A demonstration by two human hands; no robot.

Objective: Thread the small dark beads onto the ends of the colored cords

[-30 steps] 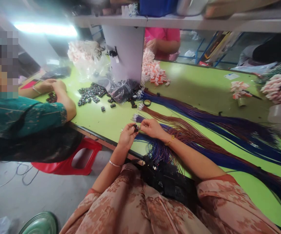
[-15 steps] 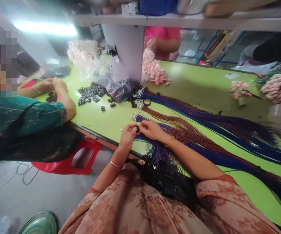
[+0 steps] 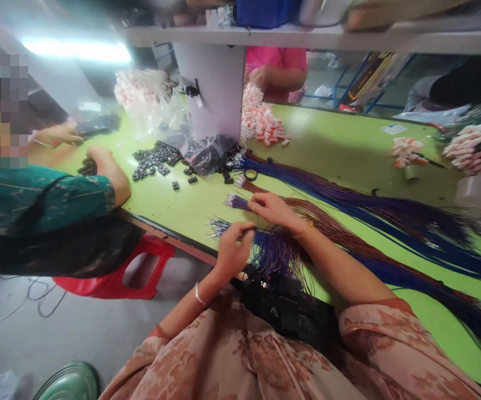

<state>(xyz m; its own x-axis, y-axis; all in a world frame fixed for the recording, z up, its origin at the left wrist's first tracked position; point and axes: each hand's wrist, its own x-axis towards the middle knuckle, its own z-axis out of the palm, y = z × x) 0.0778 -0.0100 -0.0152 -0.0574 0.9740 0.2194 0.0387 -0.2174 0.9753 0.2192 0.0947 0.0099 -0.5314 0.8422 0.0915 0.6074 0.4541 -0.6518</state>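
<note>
My left hand (image 3: 235, 249) is closed round a small black connector (image 3: 246, 230), which shows only partly between thumb and fingers. Just above and to the right, the fingertips of my right hand (image 3: 274, 211) are pinched at the bundle of purple wires (image 3: 238, 202), close behind its bare silvery terminals. Whether one wire or several are between those fingers is hidden. A blue wire bundle (image 3: 219, 226) with metal ends lies beside my left hand. Brown wires (image 3: 307, 210) run under my right wrist, and black connectors with wires (image 3: 282, 300) are heaped at my lap.
Loose black connectors (image 3: 157, 158) lie on the green table (image 3: 161, 197) at the left, near a plastic bag (image 3: 207, 154). A tape roll (image 3: 250, 175) sits by the wires. A co-worker's arm (image 3: 113, 172) is at the left; another person (image 3: 277, 66) is across the table.
My hands were together at the black connector. Now they are apart: the right has moved up to the purple wires, while the left has shifted right and down with the connector.
</note>
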